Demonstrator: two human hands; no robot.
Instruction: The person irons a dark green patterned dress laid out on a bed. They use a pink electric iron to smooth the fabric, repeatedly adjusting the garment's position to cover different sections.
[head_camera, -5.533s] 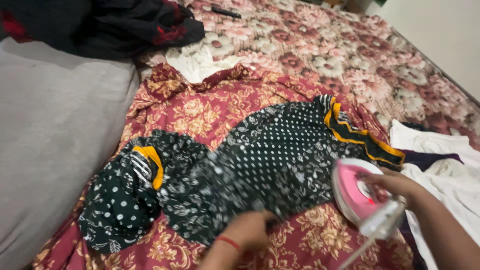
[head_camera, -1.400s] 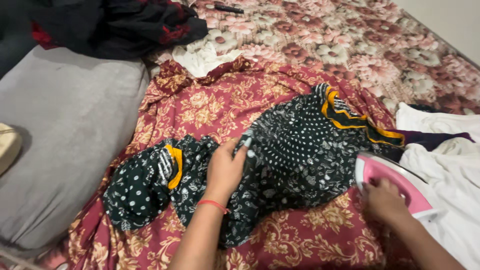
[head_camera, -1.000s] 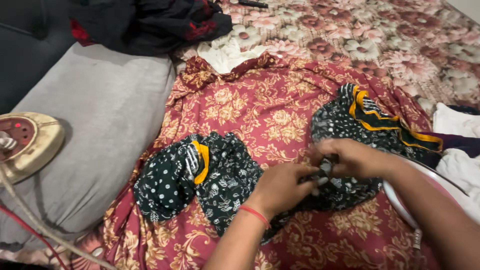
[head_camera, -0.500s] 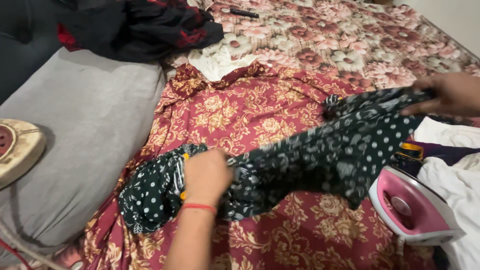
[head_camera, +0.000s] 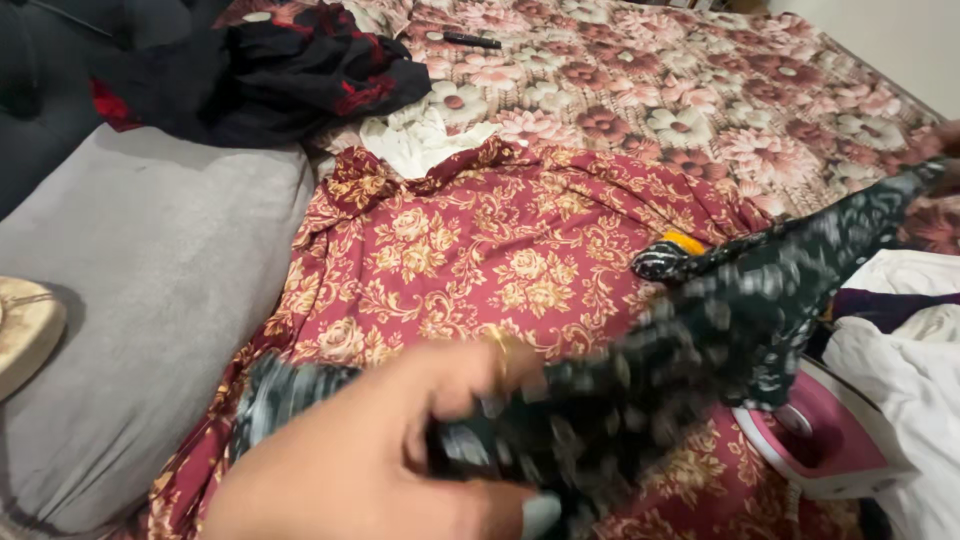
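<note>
Since half a second ago, the left hand (head_camera: 400, 450) has risen close to the camera, blurred, its fingers closed around 1 end of the black dotted garment (head_camera: 720, 320). The garment now stretches taut in the air to the right hand (head_camera: 945, 140), barely visible at the frame's right edge; whether that hand's fingers are closed cannot be told. 1 pink iron (head_camera: 815, 445) sits under the garment on the maroon floral cloth (head_camera: 480, 240). 1 grey cushion (head_camera: 130, 290) lies left, and 1 white cloth pile (head_camera: 900, 350) right.
</note>
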